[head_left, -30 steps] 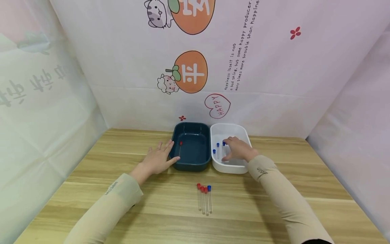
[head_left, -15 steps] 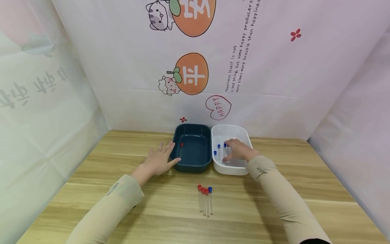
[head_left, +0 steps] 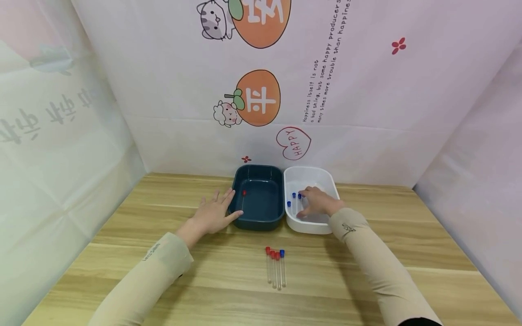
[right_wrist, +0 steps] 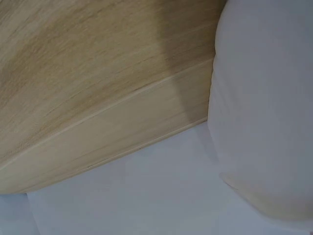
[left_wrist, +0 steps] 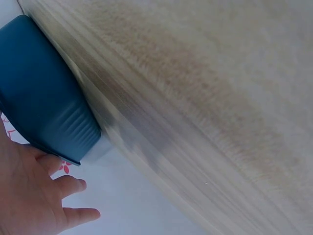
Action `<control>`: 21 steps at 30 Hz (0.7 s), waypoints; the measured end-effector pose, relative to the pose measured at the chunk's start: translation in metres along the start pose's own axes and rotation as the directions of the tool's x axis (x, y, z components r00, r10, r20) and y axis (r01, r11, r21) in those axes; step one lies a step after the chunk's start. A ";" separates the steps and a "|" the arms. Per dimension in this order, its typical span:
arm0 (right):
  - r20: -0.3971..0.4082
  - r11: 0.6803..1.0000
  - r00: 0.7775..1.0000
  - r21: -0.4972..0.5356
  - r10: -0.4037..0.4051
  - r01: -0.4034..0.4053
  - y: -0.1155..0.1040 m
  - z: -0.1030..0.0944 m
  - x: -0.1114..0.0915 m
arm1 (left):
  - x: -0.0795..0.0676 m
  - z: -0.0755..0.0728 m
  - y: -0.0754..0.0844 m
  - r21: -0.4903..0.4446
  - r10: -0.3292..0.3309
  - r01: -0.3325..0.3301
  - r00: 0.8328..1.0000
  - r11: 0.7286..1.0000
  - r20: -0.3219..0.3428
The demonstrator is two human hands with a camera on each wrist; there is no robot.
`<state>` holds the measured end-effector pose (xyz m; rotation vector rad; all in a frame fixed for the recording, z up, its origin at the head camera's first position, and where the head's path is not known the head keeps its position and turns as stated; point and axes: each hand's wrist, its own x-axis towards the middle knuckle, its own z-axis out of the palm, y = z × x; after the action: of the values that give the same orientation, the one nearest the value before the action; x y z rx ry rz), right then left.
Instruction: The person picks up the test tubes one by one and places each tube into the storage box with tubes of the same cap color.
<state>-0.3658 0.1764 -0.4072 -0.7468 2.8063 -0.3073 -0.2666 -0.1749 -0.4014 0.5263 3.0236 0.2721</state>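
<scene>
My right hand [head_left: 320,202] reaches into the white bin [head_left: 310,228], its fingertips at the blue cap of a test tube [head_left: 299,196] and its thumb near the lower end, gripping it lengthwise. To the left in that bin lie two more blue-capped tubes, one with its cap [head_left: 294,195] level with the held one, the other cap [head_left: 289,204] nearer me. My left hand [head_left: 213,213] rests with spread fingers on the left rim of the dark blue bin [head_left: 258,224]; the left wrist view also shows these fingers [left_wrist: 68,186] by its wall. A red-capped test tube [head_left: 244,193] lies inside.
In front of the bins, three red-capped test tubes [head_left: 273,267] and one blue-capped tube [head_left: 283,267] lie side by side on the wooden table [head_left: 228,290]. A printed cloth [head_left: 359,149] hangs behind the bins. The right wrist view shows table edge [right_wrist: 107,137] and pale surfaces.
The tube at my right hand has shifted slightly left, closer to the neighbouring blue-capped tube. My left hand stays on the dark bin's rim. The head view has drifted a little.
</scene>
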 end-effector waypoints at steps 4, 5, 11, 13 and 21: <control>0.007 1.000 1.000 -0.007 -0.008 0.008 -0.002 -0.001 0.000 | 0.000 0.000 0.000 0.003 -0.001 0.001 1.000 1.000 -0.003; 0.007 1.000 1.000 -0.010 -0.010 0.011 -0.003 -0.001 -0.001 | 0.000 0.000 0.000 0.003 0.000 0.000 1.000 1.000 -0.006; -0.002 1.000 1.000 -0.003 -0.017 0.017 -0.003 0.000 -0.003 | 0.001 0.002 -0.001 -0.001 0.004 -0.004 1.000 1.000 -0.012; -0.009 1.000 1.000 0.007 -0.023 0.023 -0.003 0.000 -0.003 | 0.001 0.002 -0.001 -0.001 0.002 -0.002 1.000 1.000 -0.010; -0.020 0.999 0.999 0.014 -0.046 0.046 0.001 -0.001 -0.004 | 0.000 0.000 0.000 -0.012 -0.002 0.002 1.000 1.000 -0.008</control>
<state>-0.3634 0.1792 -0.4058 -0.8109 2.8056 -0.3437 -0.2662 -0.1746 -0.4017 0.5220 3.0277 0.2926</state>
